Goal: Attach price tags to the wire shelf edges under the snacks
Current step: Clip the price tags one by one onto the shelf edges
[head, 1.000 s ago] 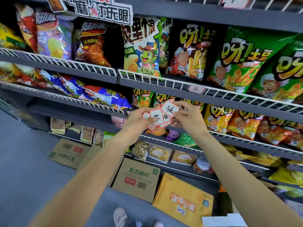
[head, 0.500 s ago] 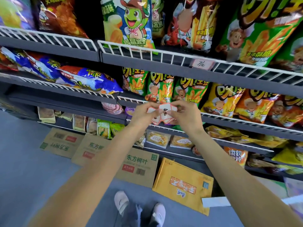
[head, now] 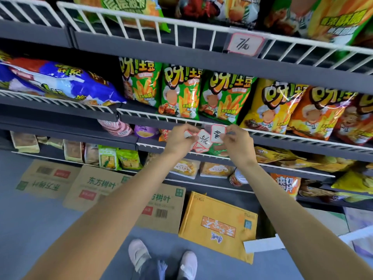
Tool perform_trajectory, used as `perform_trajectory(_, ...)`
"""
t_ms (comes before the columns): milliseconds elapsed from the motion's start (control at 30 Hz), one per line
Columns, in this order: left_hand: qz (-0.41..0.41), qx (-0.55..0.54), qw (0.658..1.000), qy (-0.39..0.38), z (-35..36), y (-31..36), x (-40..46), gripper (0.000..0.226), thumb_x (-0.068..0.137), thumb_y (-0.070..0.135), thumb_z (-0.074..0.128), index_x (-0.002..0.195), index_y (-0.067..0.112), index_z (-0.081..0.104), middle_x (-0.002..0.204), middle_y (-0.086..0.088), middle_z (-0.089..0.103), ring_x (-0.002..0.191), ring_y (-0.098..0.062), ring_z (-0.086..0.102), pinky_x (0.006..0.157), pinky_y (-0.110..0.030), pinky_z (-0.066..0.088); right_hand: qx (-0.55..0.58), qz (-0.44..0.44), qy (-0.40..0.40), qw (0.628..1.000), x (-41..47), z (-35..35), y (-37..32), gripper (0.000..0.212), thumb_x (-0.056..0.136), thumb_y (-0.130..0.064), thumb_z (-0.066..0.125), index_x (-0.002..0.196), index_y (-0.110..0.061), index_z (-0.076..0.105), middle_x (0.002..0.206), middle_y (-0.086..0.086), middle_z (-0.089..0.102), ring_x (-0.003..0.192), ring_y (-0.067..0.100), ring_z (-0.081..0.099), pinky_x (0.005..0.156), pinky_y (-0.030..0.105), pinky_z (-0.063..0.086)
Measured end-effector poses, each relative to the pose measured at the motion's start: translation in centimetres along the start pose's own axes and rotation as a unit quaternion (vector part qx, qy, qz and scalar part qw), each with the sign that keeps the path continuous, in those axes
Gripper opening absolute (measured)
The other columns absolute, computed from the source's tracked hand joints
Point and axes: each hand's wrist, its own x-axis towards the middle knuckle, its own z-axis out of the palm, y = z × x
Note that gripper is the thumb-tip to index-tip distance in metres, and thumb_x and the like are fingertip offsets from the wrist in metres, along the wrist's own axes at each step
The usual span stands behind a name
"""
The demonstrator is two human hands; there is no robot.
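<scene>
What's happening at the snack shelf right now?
A person is tagging shelves. The left hand holds a fan of spare price tags, while the right hand pinches one tag at the wire edge under the green chip bags. A 7 tag already hangs on the shelf above.

Left hand (head: 178, 139) and right hand (head: 236, 142) side by side before middle wire shelf edge (head: 161, 116), stack of price tags (head: 202, 141) between them. Snack bags (head: 181, 91) stand on that shelf behind. One tag (head: 245, 44) on upper shelf edge, above right. Flat cartons (head: 94, 186) on floor below, shoes (head: 139, 254) nearest.
</scene>
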Motion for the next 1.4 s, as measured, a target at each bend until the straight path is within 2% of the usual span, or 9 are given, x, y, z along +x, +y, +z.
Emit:
perform_trajectory(233, 0.020, 0.108, 0.993, -0.040, 1.5, -1.7, 1.6, 0.051, 0.091, 0.014, 0.059, 0.139, 0.006, 0.042, 0.145, -0.009, 0.043, 0.136, -0.022, 0.036, 0.104, -0.023, 0.023, -0.161, -0.139, 0.096, 0.972, 2.2, -0.5, 2.1, 0.015, 0.094, -0.009, 0.052, 0.099, -0.003, 0.065, 0.081, 0.015, 0.070, 0.072, 0.027, 0.065, 0.066, 0.037, 0.052)
perform_trajectory(500, 0.027, 0.077, 0.994, -0.072, 2.3, -1.4, 2.4, 0.057, 0.091, 0.015, 0.060, 0.143, 0.009, 0.036, 0.150, -0.007, 0.036, 0.138, -0.021, 0.033, 0.103, -0.022, 0.025, -0.255, -0.261, 0.127, 0.922, 4.0, -0.4, 1.7, 0.020, 0.094, -0.007, 0.049, 0.099, 0.000, 0.068, 0.091, 0.020, 0.065, 0.075, 0.035, 0.062, 0.064, 0.036, 0.050)
perform_trajectory(700, 0.027, 0.100, 0.992, -0.078, 2.3, -1.6, 2.2, 0.057, 0.091, 0.014, 0.060, 0.143, 0.012, 0.037, 0.150, -0.009, 0.036, 0.137, -0.023, 0.035, 0.107, -0.030, 0.033, -0.268, -0.277, 0.128, 0.914, 4.4, -0.4, 1.8, 0.021, 0.093, -0.012, 0.054, 0.103, -0.004, 0.071, 0.101, 0.018, 0.063, 0.083, 0.037, 0.063, 0.072, 0.044, 0.053)
perform_trajectory(800, 0.039, 0.134, 0.986, -0.089, 2.0, -2.1, 2.1, 0.058, 0.090, 0.015, 0.061, 0.143, 0.016, 0.037, 0.146, -0.012, 0.041, 0.125, -0.027, 0.049, 0.096, -0.027, 0.041, -0.267, -0.297, 0.132, 0.907, 4.7, -0.4, 1.9, 0.020, 0.092, -0.013, 0.056, 0.101, -0.005, 0.071, 0.096, 0.018, 0.065, 0.079, 0.036, 0.064, 0.067, 0.044, 0.054)
perform_trajectory(900, 0.059, 0.182, 0.976, -0.102, 1.4, -2.6, 1.8, 0.058, 0.091, 0.013, 0.059, 0.144, 0.021, 0.036, 0.133, -0.016, 0.055, 0.083, -0.020, 0.063, 0.061, -0.020, 0.035, -0.286, -0.315, 0.146, 0.893, 4.8, -0.2, 1.7, 0.014, 0.089, -0.012, 0.058, 0.092, -0.006, 0.071, 0.085, 0.014, 0.067, 0.073, 0.034, 0.062, 0.058, 0.039, 0.052)
perform_trajectory(1000, 0.061, 0.205, 0.971, -0.110, 1.0, -2.8, 1.6, 0.058, 0.091, 0.011, 0.058, 0.144, 0.023, 0.036, 0.107, -0.019, 0.068, 0.045, -0.010, 0.042, 0.054, -0.023, 0.031, -0.339, -0.318, 0.162, 0.870, 5.0, 0.5, 1.5, 0.008, 0.081, -0.005, 0.061, 0.080, -0.008, 0.068, 0.069, 0.010, 0.064, 0.068, 0.032, 0.059, 0.050, 0.030, 0.044)
perform_trajectory(1133, 0.062, 0.226, 0.965, -0.114, 1.0, -2.8, 1.9, 0.059, 0.091, 0.011, 0.059, 0.144, 0.025, 0.035, 0.109, -0.019, 0.067, 0.047, -0.010, 0.041, 0.059, -0.028, 0.037, -0.367, -0.353, 0.186, 0.840, 5.2, 1.2, 1.3, 0.011, 0.068, 0.000, 0.069, 0.069, -0.010, 0.066, 0.063, 0.005, 0.061, 0.064, 0.028, 0.059, 0.042, 0.022, 0.036)
perform_trajectory(1267, 0.067, 0.228, 0.964, -0.122, 0.8, -2.5, 1.8, 0.059, 0.091, 0.012, 0.059, 0.144, 0.024, 0.035, 0.125, -0.018, 0.061, 0.080, -0.029, 0.062, 0.074, -0.036, 0.044, -0.377, -0.375, 0.188, 0.826, 5.4, 1.3, 1.1, 0.008, 0.069, -0.003, 0.073, 0.070, -0.010, 0.069, 0.074, 0.005, 0.063, 0.069, 0.028, 0.060, 0.041, 0.021, 0.035)
perform_trajectory(1400, 0.069, 0.235, 0.962, -0.118, 0.6, -2.2, 1.7, 0.058, 0.091, 0.011, 0.058, 0.144, 0.023, 0.037, 0.121, -0.018, 0.063, 0.062, -0.019, 0.056, 0.069, -0.032, 0.041, -0.422, -0.326, 0.145, 0.833, 5.5, 2.0, 1.9, 0.013, 0.062, 0.003, 0.076, 0.066, -0.008, 0.067, 0.073, 0.008, 0.061, 0.069, 0.030, 0.059, 0.044, 0.022, 0.031)
